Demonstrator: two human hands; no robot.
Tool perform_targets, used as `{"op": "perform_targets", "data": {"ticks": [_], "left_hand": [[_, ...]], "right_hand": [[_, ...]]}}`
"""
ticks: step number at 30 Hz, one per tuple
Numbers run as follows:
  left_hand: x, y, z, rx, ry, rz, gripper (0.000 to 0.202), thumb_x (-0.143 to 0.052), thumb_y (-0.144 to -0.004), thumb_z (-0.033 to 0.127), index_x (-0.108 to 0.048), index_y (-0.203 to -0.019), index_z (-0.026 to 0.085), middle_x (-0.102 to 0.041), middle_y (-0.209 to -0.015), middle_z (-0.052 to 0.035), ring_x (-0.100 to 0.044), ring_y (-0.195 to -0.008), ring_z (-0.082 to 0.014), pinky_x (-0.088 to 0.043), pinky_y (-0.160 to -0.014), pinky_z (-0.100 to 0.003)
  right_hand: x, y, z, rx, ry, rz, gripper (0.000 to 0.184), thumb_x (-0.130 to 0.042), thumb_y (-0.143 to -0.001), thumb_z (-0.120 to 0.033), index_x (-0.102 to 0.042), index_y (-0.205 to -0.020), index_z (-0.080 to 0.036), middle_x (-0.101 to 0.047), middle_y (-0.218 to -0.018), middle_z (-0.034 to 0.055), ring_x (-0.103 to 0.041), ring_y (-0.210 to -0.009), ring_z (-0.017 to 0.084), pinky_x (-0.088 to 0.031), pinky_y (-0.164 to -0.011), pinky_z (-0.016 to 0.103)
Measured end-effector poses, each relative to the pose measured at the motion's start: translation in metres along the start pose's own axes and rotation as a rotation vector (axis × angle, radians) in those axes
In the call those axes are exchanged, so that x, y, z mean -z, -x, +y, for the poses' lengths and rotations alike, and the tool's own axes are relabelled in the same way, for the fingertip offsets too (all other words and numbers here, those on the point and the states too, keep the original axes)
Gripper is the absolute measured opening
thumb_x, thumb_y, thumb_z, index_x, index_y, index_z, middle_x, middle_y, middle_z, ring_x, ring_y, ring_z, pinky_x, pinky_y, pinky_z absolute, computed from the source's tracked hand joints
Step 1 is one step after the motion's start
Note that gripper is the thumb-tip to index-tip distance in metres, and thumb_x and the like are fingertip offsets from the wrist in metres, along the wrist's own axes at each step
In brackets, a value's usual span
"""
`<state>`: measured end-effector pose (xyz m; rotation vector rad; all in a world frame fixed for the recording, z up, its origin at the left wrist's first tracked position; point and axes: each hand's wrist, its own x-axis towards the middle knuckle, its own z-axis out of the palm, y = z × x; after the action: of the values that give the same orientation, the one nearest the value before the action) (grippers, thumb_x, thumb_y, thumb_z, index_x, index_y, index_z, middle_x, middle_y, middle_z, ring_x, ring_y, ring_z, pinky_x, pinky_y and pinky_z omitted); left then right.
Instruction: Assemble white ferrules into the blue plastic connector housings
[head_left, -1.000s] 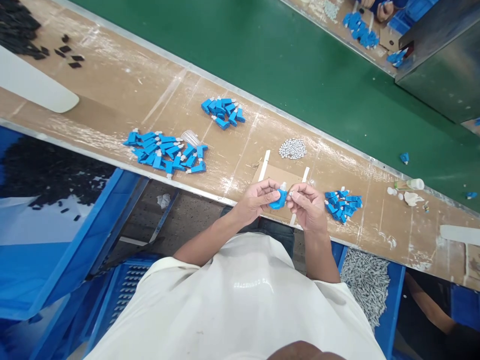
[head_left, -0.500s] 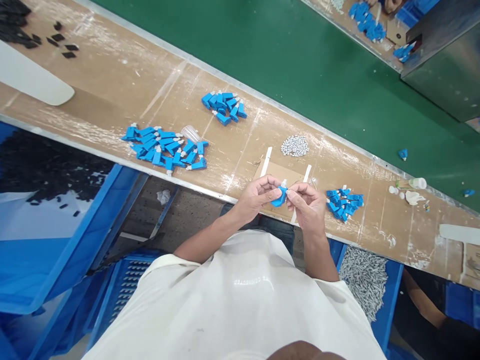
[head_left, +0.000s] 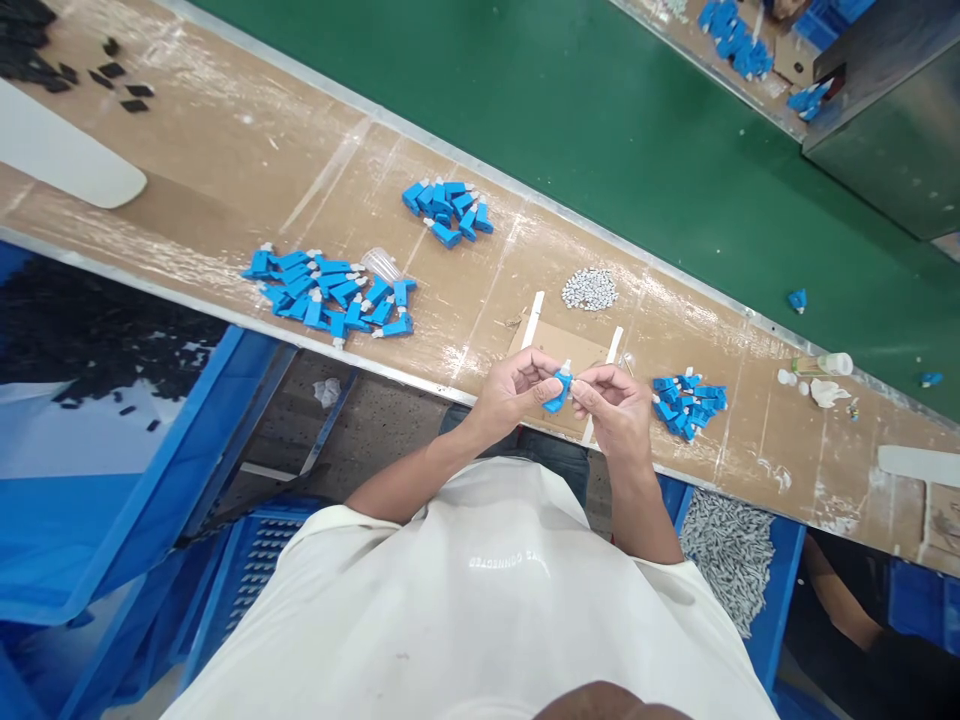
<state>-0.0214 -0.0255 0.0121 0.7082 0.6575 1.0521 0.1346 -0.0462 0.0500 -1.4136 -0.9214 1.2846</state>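
Note:
My left hand (head_left: 516, 390) pinches a small blue plastic connector (head_left: 559, 390) with a white tip, held just above the near edge of the brown workbench (head_left: 247, 170). My right hand (head_left: 616, 405) meets it from the right, fingertips closed on the connector's white end. Both hands hover over a cardboard patch (head_left: 564, 350) framed by two white strips. A small heap of blue connectors (head_left: 686, 402) lies right of my right hand. A pile of tiny grey-white parts (head_left: 590, 289) sits beyond the cardboard.
Two more heaps of blue connectors (head_left: 330, 295) (head_left: 448, 208) lie to the left. A green conveyor belt (head_left: 600, 130) runs behind the bench. Blue bins (head_left: 112, 480) stand below, one (head_left: 731, 560) with grey parts. Black pieces (head_left: 45, 60) lie far left. A small bottle (head_left: 821, 364) rests at right.
The hands stayed together on the blue connector, shifting slightly; the fingers turned the piece a little. The view drifted slightly.

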Motion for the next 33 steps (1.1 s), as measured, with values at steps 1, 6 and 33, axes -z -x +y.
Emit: {"op": "perform_targets", "data": {"ticks": [1,6,33], "left_hand": [[0.000,0.000,0.000,0.005,0.009,-0.009,0.048,-0.090,-0.068,0.054,-0.069,-0.088,0.015,-0.068,-0.075,-0.0021,-0.061,-0.066,-0.0118,-0.048,-0.061,-0.024],[0.000,0.001,0.000,0.017,0.014,-0.055,0.047,-0.090,-0.069,0.054,-0.067,-0.085,0.015,-0.069,-0.073,-0.0024,-0.063,-0.066,-0.0125,-0.048,-0.061,-0.024],[0.144,-0.162,0.117,-0.183,-1.282,0.629,0.015,-0.054,-0.091,0.024,-0.067,-0.090,0.015,-0.075,-0.102,-0.0139,-0.067,-0.109,-0.0284,-0.047,-0.100,-0.038]], "right_hand": [[0.001,-0.001,0.001,-0.031,-0.029,-0.007,0.035,-0.096,-0.058,-0.041,-0.073,-0.073,-0.021,-0.067,-0.061,-0.0024,-0.059,-0.049,0.011,-0.053,-0.043,0.022],[0.004,-0.002,0.005,-0.144,-0.121,-0.063,0.041,-0.098,-0.052,-0.044,-0.078,-0.080,-0.021,-0.070,-0.064,-0.0015,-0.061,-0.050,0.011,-0.053,-0.041,0.021],[0.102,-0.017,0.023,-0.021,-0.039,0.169,0.038,-0.095,-0.058,-0.043,-0.081,-0.088,-0.023,-0.073,-0.072,0.0022,-0.058,-0.054,0.009,-0.044,-0.043,0.019]]}}
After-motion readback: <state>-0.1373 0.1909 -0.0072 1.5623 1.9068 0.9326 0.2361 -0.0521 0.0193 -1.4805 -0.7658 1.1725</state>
